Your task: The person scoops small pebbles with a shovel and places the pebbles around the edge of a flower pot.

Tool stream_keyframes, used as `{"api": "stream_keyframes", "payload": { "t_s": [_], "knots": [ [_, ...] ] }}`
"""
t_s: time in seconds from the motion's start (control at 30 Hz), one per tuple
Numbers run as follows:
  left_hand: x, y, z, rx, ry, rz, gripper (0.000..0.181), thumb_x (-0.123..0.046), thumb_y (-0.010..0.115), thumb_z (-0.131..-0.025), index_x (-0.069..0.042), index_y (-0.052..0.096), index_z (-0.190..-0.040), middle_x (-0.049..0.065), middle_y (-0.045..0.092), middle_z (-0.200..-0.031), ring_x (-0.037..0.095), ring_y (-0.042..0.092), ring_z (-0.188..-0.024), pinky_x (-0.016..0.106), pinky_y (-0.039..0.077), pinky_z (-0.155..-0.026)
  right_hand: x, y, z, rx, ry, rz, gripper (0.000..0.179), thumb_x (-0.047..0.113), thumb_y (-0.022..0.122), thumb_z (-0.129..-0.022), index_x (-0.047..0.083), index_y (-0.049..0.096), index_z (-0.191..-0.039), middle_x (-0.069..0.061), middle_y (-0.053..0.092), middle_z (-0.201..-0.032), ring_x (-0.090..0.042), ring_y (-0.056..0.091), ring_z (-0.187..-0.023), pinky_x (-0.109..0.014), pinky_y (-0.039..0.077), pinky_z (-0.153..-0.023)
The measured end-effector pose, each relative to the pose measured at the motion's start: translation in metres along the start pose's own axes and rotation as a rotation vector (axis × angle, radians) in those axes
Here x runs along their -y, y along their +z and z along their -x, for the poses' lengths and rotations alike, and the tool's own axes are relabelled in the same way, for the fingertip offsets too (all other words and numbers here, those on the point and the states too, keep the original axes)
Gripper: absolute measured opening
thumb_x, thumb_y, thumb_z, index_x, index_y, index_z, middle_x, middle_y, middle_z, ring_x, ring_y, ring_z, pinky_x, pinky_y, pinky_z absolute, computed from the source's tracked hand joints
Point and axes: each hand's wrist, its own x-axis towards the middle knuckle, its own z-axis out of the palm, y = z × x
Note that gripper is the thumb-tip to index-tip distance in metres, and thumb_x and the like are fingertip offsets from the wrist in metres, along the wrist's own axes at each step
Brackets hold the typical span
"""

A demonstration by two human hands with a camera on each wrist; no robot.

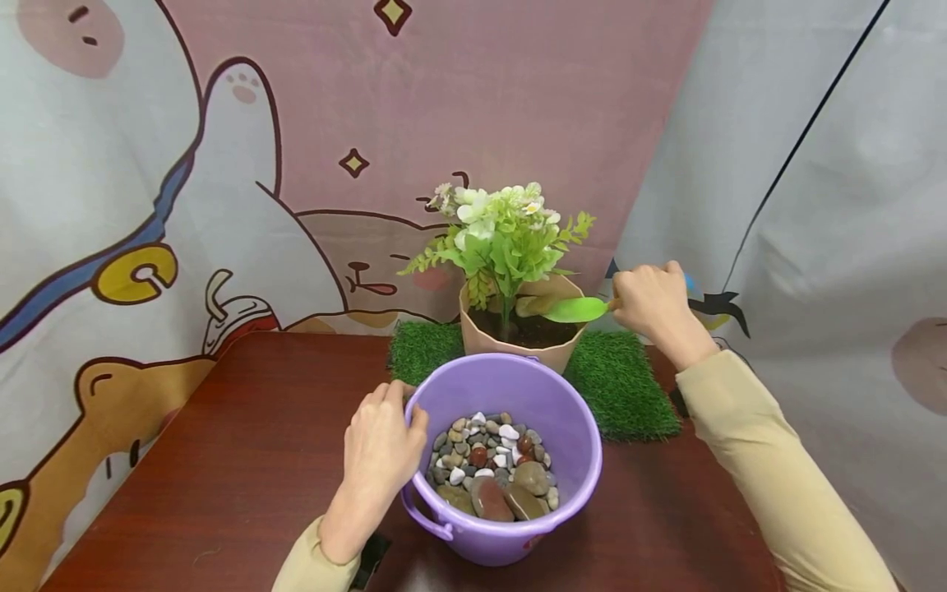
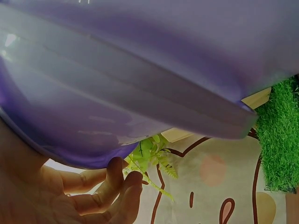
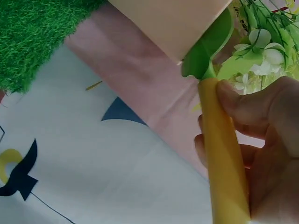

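My left hand (image 1: 385, 440) grips the left rim of a purple bucket (image 1: 510, 382); in the left wrist view its fingers (image 2: 133, 184) curl beside the rim. Inside the bucket lie pebbles (image 1: 473, 448) and several larger smooth stones (image 1: 530, 478). With my right hand (image 1: 653, 300) I hold a small garden trowel (image 1: 577, 310) by its yellow handle (image 3: 224, 154). Its green blade reaches over the rim of a beige flowerpot (image 1: 518, 352), next to a brownish stone (image 1: 534, 306). Dark soil and a leafy plant with white flowers (image 1: 503, 234) fill the pot.
The pot stands on a mat of artificial grass (image 1: 621, 386) at the back of a reddish-brown table (image 1: 244, 460), just behind the bucket. A cartoon-printed cloth (image 1: 311, 99) hangs behind the table. The bucket's handle (image 1: 429, 520) hangs down on its left side.
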Motion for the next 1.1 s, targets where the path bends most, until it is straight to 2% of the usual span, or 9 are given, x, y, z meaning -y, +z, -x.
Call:
{"api": "stream_keyframes", "payload": {
  "t_s": [0.13,0.3,0.5,0.7,0.8,0.9,1.0,1.1],
  "knots": [
    [0.000,0.001,0.000,-0.004,0.002,-0.004,0.020,-0.014,0.062,-0.079,-0.003,0.067,-0.095,0.011,0.066,-0.086,0.032,0.063,-0.082,0.049,0.050,-0.066,0.008,-0.005,-0.006,0.025,0.020,0.068,0.021,0.009,0.058,-0.081,0.009,0.054,-0.060,-0.014,0.058,-0.065,-0.033,0.055,-0.064,-0.052,0.034,-0.077],
    [0.000,0.001,0.000,-0.003,0.001,-0.002,0.020,-0.014,0.061,-0.079,-0.003,0.067,-0.095,0.011,0.066,-0.087,0.033,0.063,-0.082,0.049,0.050,-0.066,0.017,-0.011,-0.006,-0.002,0.055,0.149,0.014,0.003,0.056,-0.076,0.008,0.054,-0.063,-0.016,0.056,-0.068,-0.036,0.055,-0.072,-0.053,0.036,-0.079],
    [0.000,0.001,0.000,-0.001,-0.003,-0.005,0.021,-0.014,0.061,-0.079,-0.003,0.067,-0.095,0.011,0.066,-0.087,0.033,0.063,-0.083,0.049,0.050,-0.067,0.022,-0.008,0.005,-0.048,0.060,0.144,0.007,0.000,0.053,-0.077,0.003,0.059,-0.074,-0.018,0.054,-0.071,-0.036,0.053,-0.073,-0.052,0.034,-0.079],
    [0.000,0.001,0.000,-0.001,-0.001,-0.004,0.020,-0.014,0.061,-0.079,-0.003,0.067,-0.095,0.011,0.066,-0.087,0.033,0.063,-0.082,0.049,0.050,-0.066,0.023,-0.006,0.021,-0.129,0.042,0.125,0.008,0.006,0.061,-0.079,0.000,0.061,-0.084,-0.022,0.057,-0.080,-0.039,0.054,-0.076,-0.053,0.035,-0.079],
    [0.000,0.001,0.000,-0.001,0.000,-0.004,0.020,-0.014,0.061,-0.079,-0.003,0.067,-0.095,0.011,0.066,-0.086,0.032,0.063,-0.082,0.049,0.050,-0.066,0.024,-0.006,0.029,-0.189,0.032,0.123,0.012,0.007,0.064,-0.076,0.000,0.061,-0.085,-0.021,0.058,-0.080,-0.038,0.054,-0.076,-0.053,0.035,-0.079],
    [0.000,0.001,0.000,0.001,-0.001,-0.004,0.020,-0.014,0.061,-0.079,-0.003,0.067,-0.095,0.011,0.066,-0.086,0.032,0.063,-0.082,0.049,0.050,-0.067,0.024,-0.006,0.039,-0.279,0.019,0.112,0.007,0.005,0.063,-0.075,0.000,0.058,-0.078,-0.019,0.056,-0.075,-0.036,0.052,-0.070,-0.051,0.036,-0.076],
    [0.000,0.002,0.000,0.001,0.000,-0.002,0.021,-0.014,0.061,-0.079,-0.003,0.067,-0.095,0.011,0.066,-0.087,0.032,0.063,-0.082,0.049,0.050,-0.066,0.025,-0.007,0.050,-0.411,-0.013,0.094,0.014,0.005,0.064,-0.075,0.001,0.053,-0.069,-0.017,0.053,-0.068,-0.035,0.048,-0.063,-0.050,0.036,-0.072],
    [0.000,0.002,0.000,-0.003,0.004,-0.001,0.021,-0.014,0.061,-0.078,-0.003,0.067,-0.095,0.011,0.066,-0.086,0.033,0.063,-0.082,0.049,0.050,-0.066,0.027,-0.009,0.060,-0.562,-0.080,0.094,0.020,0.007,0.064,-0.077,0.003,0.049,-0.064,-0.015,0.049,-0.062,-0.034,0.045,-0.057,-0.049,0.035,-0.066]
  ]
}}
